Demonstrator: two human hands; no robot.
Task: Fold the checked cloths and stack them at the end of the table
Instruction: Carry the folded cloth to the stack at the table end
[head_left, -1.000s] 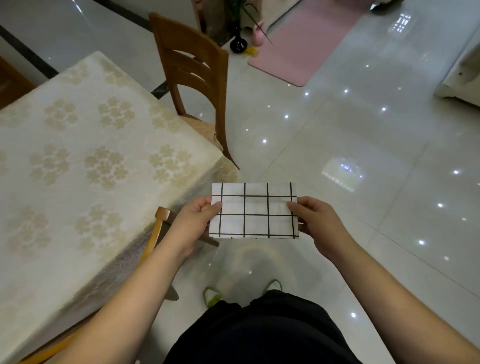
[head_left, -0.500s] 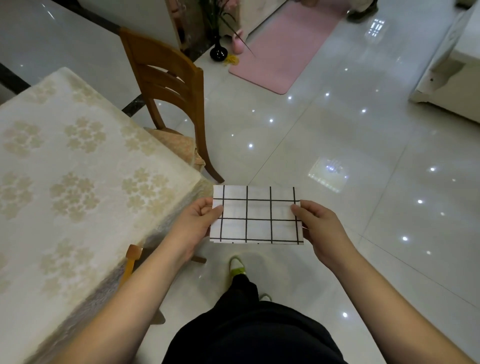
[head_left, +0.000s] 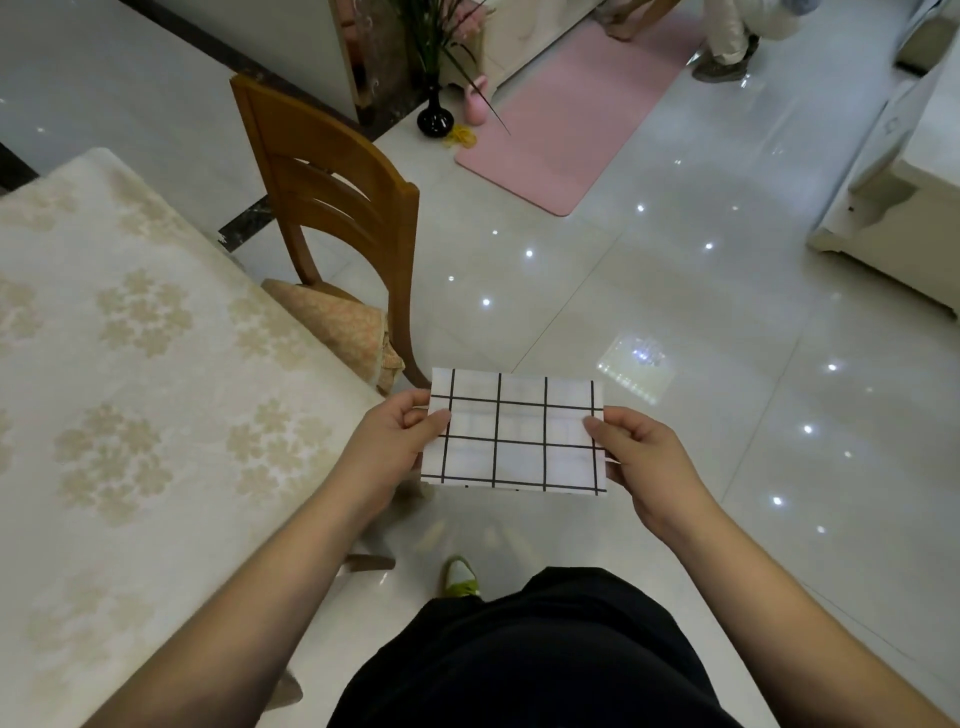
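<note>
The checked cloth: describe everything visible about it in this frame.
The checked cloth is white with thin black grid lines and looks like light fabric. It is folded into a small flat rectangle, long side across the view, with layered edges showing along its bottom. It is held in the air above the floor, just off the table corner and touching neither. The left hand pinches its left edge, the right hand its right edge, thumbs on top.

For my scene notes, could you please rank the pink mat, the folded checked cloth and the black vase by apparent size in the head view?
1. pink mat
2. checked cloth, though nearness inflates it
3. black vase
</note>
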